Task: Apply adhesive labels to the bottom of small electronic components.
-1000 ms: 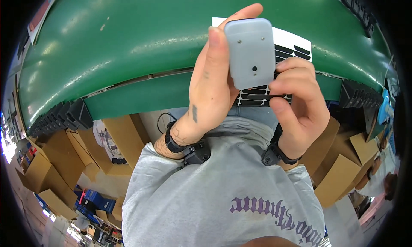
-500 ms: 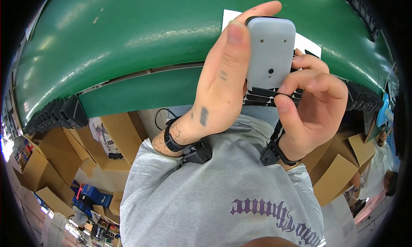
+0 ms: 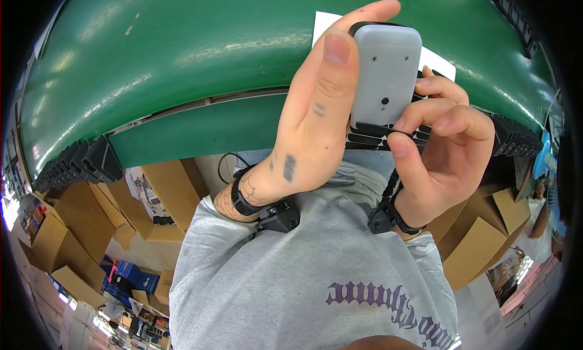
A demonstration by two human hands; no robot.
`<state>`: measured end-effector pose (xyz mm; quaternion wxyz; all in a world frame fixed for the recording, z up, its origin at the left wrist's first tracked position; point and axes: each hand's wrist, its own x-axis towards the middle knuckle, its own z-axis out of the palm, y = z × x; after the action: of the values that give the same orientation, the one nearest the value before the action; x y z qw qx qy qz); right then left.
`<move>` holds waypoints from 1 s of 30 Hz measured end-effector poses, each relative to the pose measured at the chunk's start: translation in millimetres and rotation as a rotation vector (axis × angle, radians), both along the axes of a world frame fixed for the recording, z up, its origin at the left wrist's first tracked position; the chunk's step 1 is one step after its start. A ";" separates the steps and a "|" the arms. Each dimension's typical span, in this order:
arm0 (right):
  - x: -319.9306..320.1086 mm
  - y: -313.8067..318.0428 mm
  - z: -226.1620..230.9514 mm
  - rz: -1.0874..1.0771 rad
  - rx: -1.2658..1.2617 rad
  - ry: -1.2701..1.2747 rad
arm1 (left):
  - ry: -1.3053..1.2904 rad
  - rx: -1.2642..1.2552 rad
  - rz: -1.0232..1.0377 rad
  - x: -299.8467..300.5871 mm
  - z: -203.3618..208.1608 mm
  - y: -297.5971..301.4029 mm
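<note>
My left hand point(image 3: 322, 107) is closed round a light grey, rounded plastic casing point(image 3: 388, 76), its thumb along the left side. Two small screws show near the casing's top, with a dark round hole and a smaller one lower down. Between thumb and index finger, my right hand point(image 3: 452, 140) pinches one end of a thin black strip point(image 3: 373, 130). The strip lies across the casing's bottom edge; whether it is stuck there I cannot tell. Behind both hands is a sheet with black rounded shapes point(image 3: 364, 139), mostly hidden.
A green worktable point(image 3: 231, 22) spans the far side, with a white sheet point(image 3: 325, 23) on it. Black plastic parts stand in rows at left point(image 3: 100, 158) and right point(image 3: 513, 137). Open cardboard boxes point(image 3: 173, 195) flank me. A blue fan point(image 3: 552, 186) is at the far right.
The casing and my left hand have shifted very slightly right. My right hand keeps its pinch on the black strip. At the far right, a person's arm near the boxes has moved away.
</note>
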<state>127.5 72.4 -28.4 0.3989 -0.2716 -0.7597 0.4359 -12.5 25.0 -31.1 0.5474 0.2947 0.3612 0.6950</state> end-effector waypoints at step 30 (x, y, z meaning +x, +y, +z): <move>-2.6 -2.0 0.5 -0.053 0.102 -0.084 | 0.080 -0.007 0.026 -0.5 -0.6 -1.4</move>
<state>124.9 70.4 -27.8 0.3913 -0.2888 -0.7897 0.3740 -12.9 23.5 -31.7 0.5243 0.3157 0.3890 0.6885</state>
